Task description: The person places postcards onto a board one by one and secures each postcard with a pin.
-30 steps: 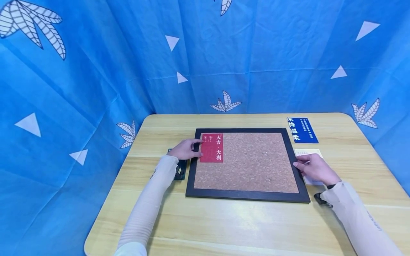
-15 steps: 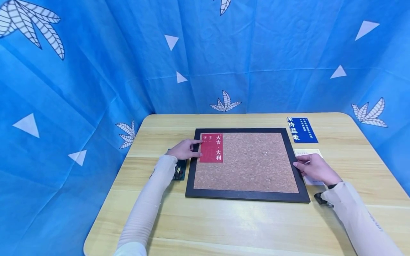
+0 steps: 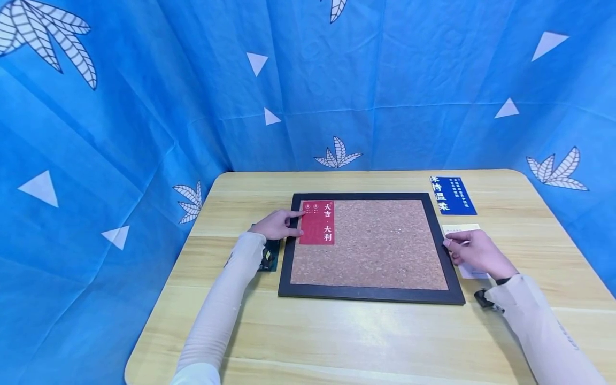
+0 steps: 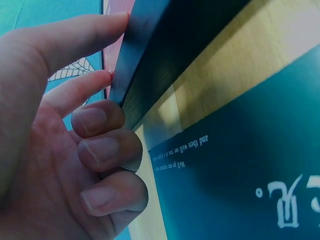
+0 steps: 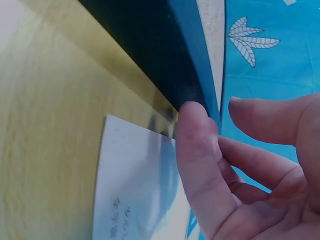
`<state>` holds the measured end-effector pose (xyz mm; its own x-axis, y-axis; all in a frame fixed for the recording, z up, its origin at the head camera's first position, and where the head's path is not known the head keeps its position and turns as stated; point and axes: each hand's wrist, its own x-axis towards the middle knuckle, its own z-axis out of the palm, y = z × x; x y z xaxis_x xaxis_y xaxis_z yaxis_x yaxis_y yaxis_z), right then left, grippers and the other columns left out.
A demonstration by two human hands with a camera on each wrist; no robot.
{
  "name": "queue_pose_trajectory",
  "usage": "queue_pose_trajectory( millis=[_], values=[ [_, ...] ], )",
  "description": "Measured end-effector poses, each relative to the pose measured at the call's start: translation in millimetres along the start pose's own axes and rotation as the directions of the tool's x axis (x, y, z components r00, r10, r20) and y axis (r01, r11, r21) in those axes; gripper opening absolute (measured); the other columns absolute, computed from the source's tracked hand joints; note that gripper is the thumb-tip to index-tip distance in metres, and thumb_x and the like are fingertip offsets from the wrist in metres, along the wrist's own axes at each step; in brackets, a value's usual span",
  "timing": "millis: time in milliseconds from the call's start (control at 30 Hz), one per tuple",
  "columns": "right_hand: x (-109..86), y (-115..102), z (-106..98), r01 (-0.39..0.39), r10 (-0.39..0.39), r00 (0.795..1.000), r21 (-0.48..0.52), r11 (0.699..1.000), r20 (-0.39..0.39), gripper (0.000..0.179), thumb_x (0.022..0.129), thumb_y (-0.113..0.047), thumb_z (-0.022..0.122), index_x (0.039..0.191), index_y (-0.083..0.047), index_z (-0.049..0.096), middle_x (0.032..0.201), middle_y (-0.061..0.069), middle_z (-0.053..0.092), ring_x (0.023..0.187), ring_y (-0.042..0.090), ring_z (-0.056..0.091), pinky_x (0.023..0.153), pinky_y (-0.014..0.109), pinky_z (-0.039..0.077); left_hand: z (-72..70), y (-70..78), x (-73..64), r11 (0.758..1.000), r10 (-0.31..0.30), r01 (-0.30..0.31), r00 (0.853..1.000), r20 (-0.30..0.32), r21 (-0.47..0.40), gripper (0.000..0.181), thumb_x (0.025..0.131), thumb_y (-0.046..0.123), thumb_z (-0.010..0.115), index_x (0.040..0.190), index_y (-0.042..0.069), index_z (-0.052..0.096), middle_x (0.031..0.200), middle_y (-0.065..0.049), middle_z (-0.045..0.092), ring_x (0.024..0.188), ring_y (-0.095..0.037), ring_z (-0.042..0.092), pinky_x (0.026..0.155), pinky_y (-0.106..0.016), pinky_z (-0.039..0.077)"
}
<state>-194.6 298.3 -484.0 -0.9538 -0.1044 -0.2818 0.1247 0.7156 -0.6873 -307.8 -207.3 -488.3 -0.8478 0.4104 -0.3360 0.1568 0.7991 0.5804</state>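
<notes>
A cork board (image 3: 375,251) in a black frame (image 3: 370,293) lies flat on the table. At its upper left corner is a red card (image 3: 317,235) with white characters. My left hand (image 3: 275,225) reaches over the frame's left side, its extended thumb and index fingertip touching the red card's left part. Its other fingers curl against the frame's outer edge in the left wrist view. By the frame's right side is my right hand (image 3: 477,251), one finger touching the outer edge (image 5: 150,45). Its thumb stands apart from the frame in the right wrist view.
Under the left wrist lies a dark green card (image 3: 271,256) with white print. A pale card (image 3: 474,271) is partly covered by the right hand. Behind it lies a blue card (image 3: 454,196). A blue patterned curtain (image 3: 308,80) hangs around the table (image 3: 366,342).
My right hand has shifted slightly right, its thumb coming off the frame's right side. The left hand and the red card have kept their places.
</notes>
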Motion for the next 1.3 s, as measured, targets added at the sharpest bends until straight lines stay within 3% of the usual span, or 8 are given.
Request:
queue_pose_trajectory(
  millis=[333,533,733,900,1133,1300],
  values=[
    [-13.3,-3,-15,-0.016,0.011,0.992,-0.035,0.999,-0.125,0.056,0.108,-0.038,0.052,0.139,0.008,0.057,0.12,0.03,0.068,0.076,0.018,0.066,0.061,0.027,0.051,0.9,-2.7,0.6,1.0,0.008,-0.007,1.0,-0.025,0.017,0.071,0.094,0.042,0.075,0.157,0.026,0.046,0.077,-0.004,0.052,0.067,-0.019,0.05,0.059,-0.028,0.037],
    [-26.7,2,-29,-0.002,-0.012,0.983,-0.076,0.997,-0.185,0.057,0.108,-0.039,0.051,0.136,0.009,0.059,0.127,0.034,0.065,0.079,0.019,0.068,0.062,0.026,0.053,-1.1,-4.3,-0.4,1.0,-0.004,0.004,1.0,-0.027,0.023,0.073,0.093,0.044,0.075,0.157,0.028,0.046,0.081,-0.006,0.053,0.069,-0.02,0.051,0.061,-0.029,0.038],
    [-44.1,13,-42,-0.051,0.018,0.977,-0.153,0.987,-0.211,0.053,0.107,-0.038,0.054,0.131,0.009,0.064,0.126,0.034,0.066,0.086,0.02,0.062,0.066,0.025,0.047,-0.7,-3.7,0.2,1.0,0.006,-0.005,1.0,-0.028,0.022,0.073,0.093,0.045,0.075,0.157,0.028,0.045,0.083,-0.007,0.054,0.069,-0.02,0.052,0.061,-0.029,0.038],
    [-56.0,21,-42,-0.041,0.001,0.979,-0.192,0.981,-0.203,0.046,0.105,-0.033,0.06,0.123,0.009,0.068,0.116,0.031,0.07,0.083,0.02,0.062,0.065,0.024,0.045,1.4,-4.5,1.3,1.0,-0.003,0.003,1.0,-0.025,0.026,0.073,0.092,0.045,0.075,0.157,0.028,0.046,0.087,-0.007,0.056,0.072,-0.021,0.053,0.062,-0.029,0.04],
    [-70.8,32,-39,-0.01,-0.023,0.991,-0.242,0.97,-0.134,0.034,0.101,-0.023,0.066,0.112,0.008,0.071,0.103,0.023,0.075,0.079,0.016,0.065,0.063,0.023,0.047,2.5,-4.6,0.9,0.999,0.01,-0.009,1.0,-0.026,0.037,0.073,0.093,0.047,0.074,0.157,0.029,0.045,0.093,-0.008,0.057,0.081,-0.022,0.055,0.065,-0.029,0.042],
    [-78.7,40,-38,0.022,-0.051,0.993,-0.261,0.965,-0.105,0.025,0.099,-0.018,0.068,0.107,0.006,0.073,0.096,0.015,0.076,0.076,0.008,0.063,0.064,0.022,0.048,0.2,-3.9,0.2,0.999,0.015,-0.014,1.0,-0.026,0.031,0.073,0.093,0.045,0.075,0.157,0.027,0.045,0.094,-0.009,0.057,0.081,-0.022,0.054,0.064,-0.029,0.041]
  ],
)
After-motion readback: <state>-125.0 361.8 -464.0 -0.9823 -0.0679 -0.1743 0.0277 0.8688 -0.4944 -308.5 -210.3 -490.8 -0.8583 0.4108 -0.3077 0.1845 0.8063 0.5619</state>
